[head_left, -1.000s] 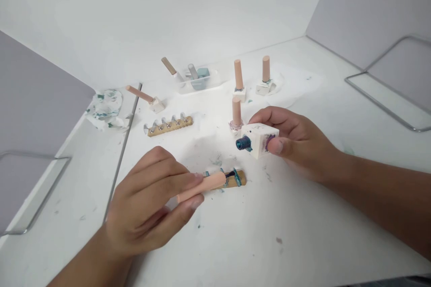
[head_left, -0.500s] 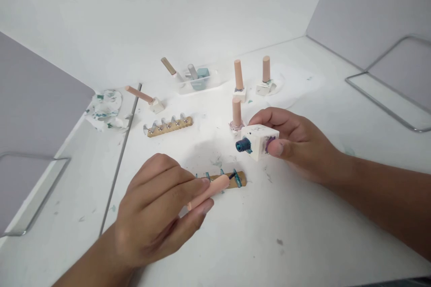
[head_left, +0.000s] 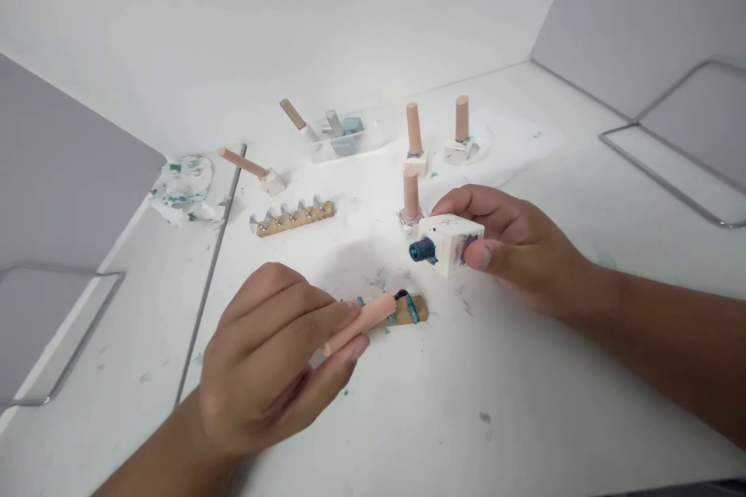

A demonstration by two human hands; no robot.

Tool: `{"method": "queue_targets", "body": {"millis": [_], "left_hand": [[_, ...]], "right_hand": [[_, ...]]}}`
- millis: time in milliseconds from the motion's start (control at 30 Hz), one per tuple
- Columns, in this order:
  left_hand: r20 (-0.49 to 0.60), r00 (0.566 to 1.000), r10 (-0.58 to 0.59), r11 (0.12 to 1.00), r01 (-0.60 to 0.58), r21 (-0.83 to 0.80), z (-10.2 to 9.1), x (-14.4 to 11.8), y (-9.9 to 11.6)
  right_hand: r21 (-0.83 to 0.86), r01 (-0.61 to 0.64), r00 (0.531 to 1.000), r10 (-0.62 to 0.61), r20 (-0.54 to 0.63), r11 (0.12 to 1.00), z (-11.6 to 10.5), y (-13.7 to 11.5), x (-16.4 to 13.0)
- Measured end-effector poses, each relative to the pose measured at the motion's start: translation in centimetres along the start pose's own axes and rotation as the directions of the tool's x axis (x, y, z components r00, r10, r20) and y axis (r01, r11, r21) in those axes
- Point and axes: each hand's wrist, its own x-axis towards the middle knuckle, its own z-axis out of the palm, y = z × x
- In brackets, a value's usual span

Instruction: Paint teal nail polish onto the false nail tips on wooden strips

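Left hand (head_left: 273, 361): closed around a peach-coloured brush handle (head_left: 361, 321), pinched between thumb and fingers, handle pointing up and to the right. The dark brush tip sits on a wooden nail strip (head_left: 402, 311) lying flat on the worktop (head_left: 495, 373); the false nails on that strip carry teal polish. The left end of the strip is hidden behind the fingers.

Right hand (head_left: 513, 245): gripping a white cube-shaped polish bottle (head_left: 450, 243), thumb on its near face, fingers over the top. Bottle is held off the worktop, tilted on its side, with the open teal-stained neck pointing left. It sits just above and right of the strip, not touching it.

Just behind the bottle: a capped polish bottle (head_left: 411, 200) standing upright with a peach cap. Further back, two more upright bottles (head_left: 414, 136), (head_left: 461, 128), well apart from the hands. A clear tray (head_left: 350, 141) at the back holds a grey-capped item and a bluish block; another bottle leans at its left end.

Left of centre: a second wooden strip (head_left: 294, 218) with unpainted nails, and behind it a tipped-over bottle (head_left: 253, 169). A teal-stained crumpled tissue (head_left: 186, 186) lies at the far left. Teal smears spot the worktop around the painted strip.
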Motion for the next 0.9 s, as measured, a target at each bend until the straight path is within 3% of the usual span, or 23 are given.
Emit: {"method": "queue_targets", "body": {"millis": [900], "left_hand": [[-0.01, 1.0, 0.001, 1.0, -0.001, 0.009, 0.02, 0.06, 0.05]], "right_hand": [[0.118, -0.06, 0.992, 0.072, -0.103, 0.991, 0.32, -0.06, 0.58]]}}
